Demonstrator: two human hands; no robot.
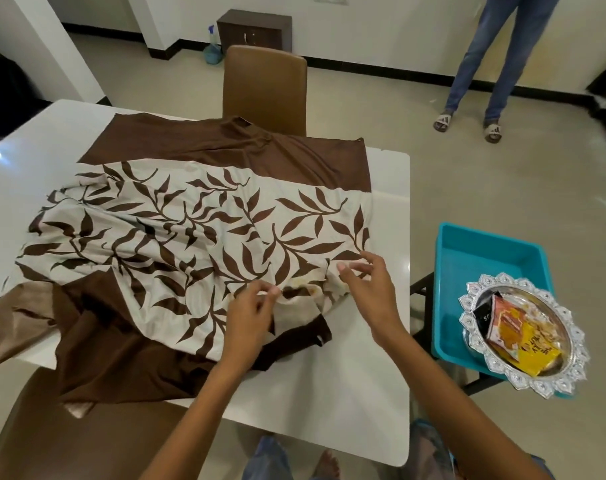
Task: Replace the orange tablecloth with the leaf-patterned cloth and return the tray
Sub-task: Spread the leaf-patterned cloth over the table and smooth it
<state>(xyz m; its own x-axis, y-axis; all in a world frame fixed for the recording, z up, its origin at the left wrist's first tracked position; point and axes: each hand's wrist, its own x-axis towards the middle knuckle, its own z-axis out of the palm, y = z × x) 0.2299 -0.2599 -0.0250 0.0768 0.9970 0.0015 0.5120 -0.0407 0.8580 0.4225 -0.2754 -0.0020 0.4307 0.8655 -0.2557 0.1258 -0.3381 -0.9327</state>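
Left hand [251,308] pinches the leaf-patterned cloth [197,230]; right hand [367,282] hovers spread beside it.

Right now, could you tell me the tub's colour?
Teal, seen in the head view: tub.

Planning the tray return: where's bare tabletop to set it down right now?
Bare white table along the near edge below the leaf-patterned cloth, plus a strip right of it and the far-left corner. The centre is crowded with bunched cloth and both hands. The silver tray sits on the blue bin.

bystander [495,64] — cropped above thighs
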